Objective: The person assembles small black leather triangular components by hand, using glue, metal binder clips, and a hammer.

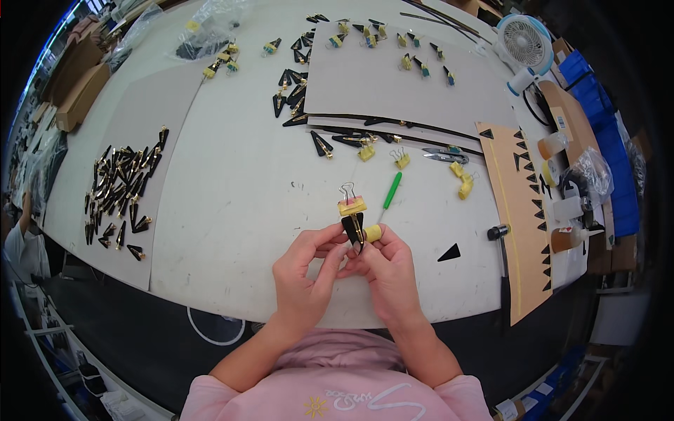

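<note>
Near the front of the table, my left hand (303,275) and my right hand (390,278) meet around a black triangular hair clip (354,229) with a gold metal part. Both hands' fingers are closed at its lower, pointed end. Its wide end points away from me, gripped by a binder clip (352,205) padded in yellow, with its wire handles sticking up. Yellow tape (373,233) wraps a finger of my right hand. My fingertips partly hide the hair clip's tip. Beyond my right hand lies a green-handled pick (392,191); a loose black triangle (449,252) rests to the right.
A pile of black-and-gold clips (123,179) covers the left board. Far off, a grey board (407,84) carries several clamped clips. At right stand a brown strip (516,231) with black triangles, bottles (565,238) and a fan (524,43). Small snips (446,155) lie before the board.
</note>
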A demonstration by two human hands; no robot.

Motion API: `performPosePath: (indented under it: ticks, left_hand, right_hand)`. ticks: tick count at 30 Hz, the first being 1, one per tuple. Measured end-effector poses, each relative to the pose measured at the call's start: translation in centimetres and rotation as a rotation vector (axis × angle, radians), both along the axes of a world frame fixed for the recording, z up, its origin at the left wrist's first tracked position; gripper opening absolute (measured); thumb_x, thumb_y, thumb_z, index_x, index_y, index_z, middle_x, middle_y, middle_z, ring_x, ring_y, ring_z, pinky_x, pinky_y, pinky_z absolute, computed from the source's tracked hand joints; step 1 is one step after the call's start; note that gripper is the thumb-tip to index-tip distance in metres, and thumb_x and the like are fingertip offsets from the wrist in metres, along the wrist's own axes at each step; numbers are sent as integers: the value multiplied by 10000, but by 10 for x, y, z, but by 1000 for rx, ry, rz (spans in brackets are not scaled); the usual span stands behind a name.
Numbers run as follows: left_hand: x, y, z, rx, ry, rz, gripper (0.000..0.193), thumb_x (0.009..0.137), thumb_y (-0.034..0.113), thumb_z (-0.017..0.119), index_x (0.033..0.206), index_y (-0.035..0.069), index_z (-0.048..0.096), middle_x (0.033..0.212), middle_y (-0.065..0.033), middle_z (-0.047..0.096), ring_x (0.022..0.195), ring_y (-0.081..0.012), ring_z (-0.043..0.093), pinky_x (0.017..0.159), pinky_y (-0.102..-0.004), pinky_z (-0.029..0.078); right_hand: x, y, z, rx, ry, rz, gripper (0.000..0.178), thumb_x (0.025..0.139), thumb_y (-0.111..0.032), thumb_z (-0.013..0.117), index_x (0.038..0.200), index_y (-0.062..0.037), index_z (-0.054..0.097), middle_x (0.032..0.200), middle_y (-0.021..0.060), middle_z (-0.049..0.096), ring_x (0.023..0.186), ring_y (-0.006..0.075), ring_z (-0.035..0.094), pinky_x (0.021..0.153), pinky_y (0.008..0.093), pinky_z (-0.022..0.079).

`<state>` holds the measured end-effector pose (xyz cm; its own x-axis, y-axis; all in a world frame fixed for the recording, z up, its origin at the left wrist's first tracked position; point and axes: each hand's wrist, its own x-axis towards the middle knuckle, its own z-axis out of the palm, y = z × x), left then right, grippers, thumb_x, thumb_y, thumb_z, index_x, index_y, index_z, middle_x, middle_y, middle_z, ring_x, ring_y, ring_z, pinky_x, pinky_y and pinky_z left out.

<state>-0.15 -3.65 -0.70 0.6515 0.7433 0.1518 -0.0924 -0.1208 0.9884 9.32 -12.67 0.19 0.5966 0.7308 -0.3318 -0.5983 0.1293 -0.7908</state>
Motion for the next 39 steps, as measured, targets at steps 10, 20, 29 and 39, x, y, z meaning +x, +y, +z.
performPosePath:
  ticks: [10,20,29,39]
  left_hand:
    - [0,23,9,-702,-37,-126,188,925,64,601,1079,-38,639,956,-100,680,829,-129,636,746,-254,517]
    - [7,19,11,-672,-62,-81,120,886,79,649,968,-7,637,882,-59,662,789,-96,591,754,-242,480]
    - [10,19,11,-631,-72,-83,161,882,72,651,1008,-26,633,886,-58,671,762,-80,599,717,-232,490]
    - [9,20,10,-648,-59,-130,195,878,88,638,1042,-15,655,882,-19,659,738,-58,548,691,-214,448]
  right_hand:
    - [-2,-3,-4,-38,-119,-6,73,920,-30,545,989,-4,546,863,77,618,712,108,617,668,321,592]
    - [-2,0,-2,-75,-151,25,64,911,19,526,974,19,515,931,77,598,776,104,609,705,294,592]
    - [-2,-1,-3,-76,-188,32,64,929,-6,538,983,12,512,945,92,620,823,113,627,711,303,597]
    - [-5,1,-2,-84,-201,37,64,927,0,540,981,8,506,949,87,617,827,112,623,717,298,594]
